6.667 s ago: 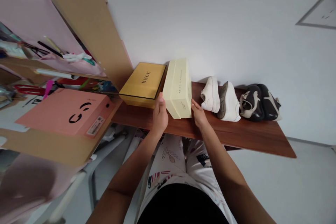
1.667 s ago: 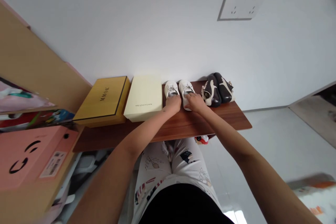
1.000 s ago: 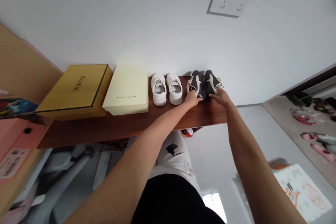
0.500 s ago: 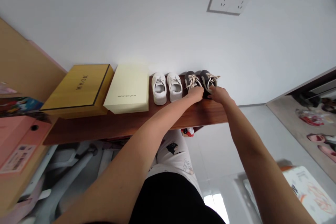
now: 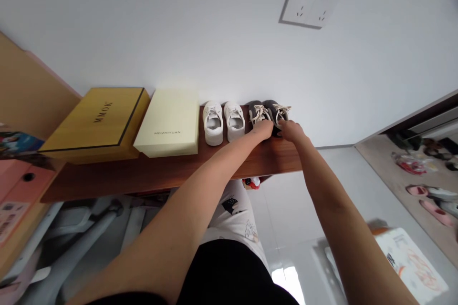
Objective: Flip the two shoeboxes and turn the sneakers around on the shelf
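- Since half a second ago the dark sneakers (image 5: 269,113) have slid a little left along the wooden shelf (image 5: 150,176), closing on the white pair, and our hands have gone with them.
- We see the dark sneakers standing upright, toes to the wall, cream laces on top, near the shelf's right end.
- Our left hand (image 5: 263,129) rests on the heel of the left shoe and our right hand (image 5: 291,129) on the heel of the right one; the fingers lie pressed against the heels, but whether they pinch them we cannot tell.
- Held by the heels like this, the pair probably stays side by side and square to the wall.
- Just beside them stand the white sneakers (image 5: 223,121), set the same way.
- Further left lie a cream box (image 5: 170,121) printed "MEIZHIYUAN" and a yellow box (image 5: 96,121) printed "MMOK".
- A double socket (image 5: 309,2) sits on the wall above.
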